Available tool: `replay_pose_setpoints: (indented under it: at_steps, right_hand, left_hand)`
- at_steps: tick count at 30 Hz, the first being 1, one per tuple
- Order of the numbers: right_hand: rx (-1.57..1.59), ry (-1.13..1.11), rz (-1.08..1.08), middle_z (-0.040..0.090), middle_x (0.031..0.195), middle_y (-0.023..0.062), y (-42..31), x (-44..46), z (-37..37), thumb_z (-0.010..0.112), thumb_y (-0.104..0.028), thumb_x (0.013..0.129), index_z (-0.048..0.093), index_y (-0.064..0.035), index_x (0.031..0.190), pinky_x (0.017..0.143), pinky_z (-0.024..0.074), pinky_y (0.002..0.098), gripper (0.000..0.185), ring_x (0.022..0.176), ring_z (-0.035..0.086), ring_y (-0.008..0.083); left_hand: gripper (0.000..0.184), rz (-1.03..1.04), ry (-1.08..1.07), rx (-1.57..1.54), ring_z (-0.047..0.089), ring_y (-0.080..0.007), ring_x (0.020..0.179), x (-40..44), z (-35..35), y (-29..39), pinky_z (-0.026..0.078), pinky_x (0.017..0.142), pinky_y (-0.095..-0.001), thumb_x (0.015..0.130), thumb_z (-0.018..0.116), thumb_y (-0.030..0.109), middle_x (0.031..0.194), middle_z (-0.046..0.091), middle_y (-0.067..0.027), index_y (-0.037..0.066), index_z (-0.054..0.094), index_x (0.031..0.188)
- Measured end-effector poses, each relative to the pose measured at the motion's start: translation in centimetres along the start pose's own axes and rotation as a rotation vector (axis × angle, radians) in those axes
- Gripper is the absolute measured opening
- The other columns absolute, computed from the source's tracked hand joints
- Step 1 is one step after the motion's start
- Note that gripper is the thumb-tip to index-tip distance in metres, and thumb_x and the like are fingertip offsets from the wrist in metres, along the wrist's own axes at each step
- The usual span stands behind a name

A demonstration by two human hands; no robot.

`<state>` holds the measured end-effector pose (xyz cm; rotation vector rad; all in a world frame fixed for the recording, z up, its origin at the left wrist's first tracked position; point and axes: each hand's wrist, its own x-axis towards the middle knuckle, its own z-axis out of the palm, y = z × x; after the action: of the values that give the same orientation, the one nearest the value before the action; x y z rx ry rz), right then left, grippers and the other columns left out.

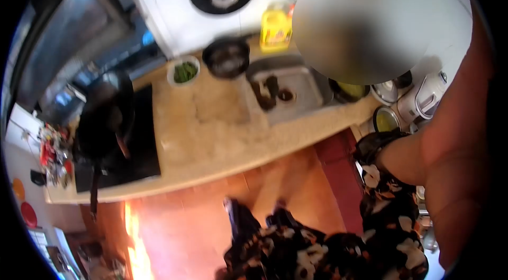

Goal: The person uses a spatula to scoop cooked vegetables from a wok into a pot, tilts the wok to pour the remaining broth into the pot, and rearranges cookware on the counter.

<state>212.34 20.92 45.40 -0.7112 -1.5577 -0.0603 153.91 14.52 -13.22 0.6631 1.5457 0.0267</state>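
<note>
My right hand and forearm (pixel 457 137) loom large and blurred at the right edge, raised close to the camera. The fingers run out of view, so whether they hold anything is hidden. A dark floral sleeve (pixel 373 195) covers the upper part of that arm. My left hand does not show clearly anywhere. Farther off, the nearest things past the raised arm are a white electric kettle (pixel 423 95) and a pot with yellowish contents (pixel 387 119) at the counter's right end.
The wooden counter (pixel 201 142) holds a steel sink (pixel 304 87), a bowl of green vegetables (pixel 184 71), a dark pan (pixel 226 57) and a yellow jug (pixel 275 30). A black wok (pixel 106 121) sits on the cooktop (pixel 145 147). A blurred oval hides the upper right.
</note>
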Motion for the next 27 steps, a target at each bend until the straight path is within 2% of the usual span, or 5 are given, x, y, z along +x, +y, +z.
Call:
replay_pose_setpoints:
  at_steps: [10, 22, 23, 24, 27]
  right_hand:
    - [-0.153, 0.059, 0.153, 0.056, 0.116, 0.023, 1.3, -4.1, -1.0, 0.068, -0.026, 0.077, 0.036, -0.0002, 0.134, 0.087, 0.0445, 0.0406, 0.07, 0.1, 0.059, 0.0338]
    - [-0.278, -0.421, 0.976, 0.055, 0.119, 0.0223, 1.0, -28.2, 10.4, 0.067, -0.032, 0.079, 0.036, -0.0031, 0.135, 0.091, 0.0411, 0.0422, 0.07, 0.103, 0.057, 0.0348]
    - [-0.211, -0.477, 1.048, 0.056, 0.123, 0.0175, 1.2, -29.8, 10.2, 0.067, -0.018, 0.079, 0.049, 0.0002, 0.127, 0.089, 0.0458, 0.0324, 0.054, 0.103, 0.059, 0.0274]
    - [-0.156, -0.285, 1.217, 0.061, 0.114, 0.0126, 0.9, -31.5, 9.9, 0.061, -0.018, 0.084, 0.055, -0.0028, 0.122, 0.08, 0.0474, 0.0314, 0.042, 0.094, 0.061, 0.0246]
    - [-0.269, -0.125, 1.373, 0.065, 0.098, 0.0064, -0.3, -32.8, 6.8, 0.056, -0.017, 0.089, 0.056, -0.0012, 0.118, 0.075, 0.0473, 0.03, 0.033, 0.082, 0.059, 0.015]
  left_hand:
    - [0.023, 0.17, 0.024, 0.084, 0.06, -0.0212, 0.054, -5.2, 5.2, 4.6, 0.05, 0.05, -0.0318, 0.084, 0.054, 0.015, 0.072, 0.064, -0.0154, -0.002, 0.057, 0.099]
    - [0.022, 0.385, -0.006, 0.406, 0.06, -0.0217, 0.055, -5.1, 8.5, 8.6, 0.049, 0.049, -0.0318, 0.083, 0.055, 0.014, 0.073, 0.065, -0.0163, -0.003, 0.058, 0.097]
    - [0.022, 0.4, -0.012, 0.431, 0.06, -0.0218, 0.055, -5.1, 8.4, 8.9, 0.049, 0.049, -0.0318, 0.083, 0.056, 0.014, 0.073, 0.065, -0.0163, -0.003, 0.059, 0.097]
    - [0.022, 0.414, -0.012, 0.459, 0.06, -0.0218, 0.055, -5.1, 8.2, 9.0, 0.049, 0.049, -0.0318, 0.083, 0.056, 0.014, 0.073, 0.065, -0.0164, -0.003, 0.059, 0.097]
    - [0.022, 0.45, -0.012, 0.529, 0.061, -0.022, 0.056, -5.8, 7.6, 10.7, 0.049, 0.048, -0.0318, 0.083, 0.056, 0.014, 0.073, 0.065, -0.0166, -0.003, 0.059, 0.096]
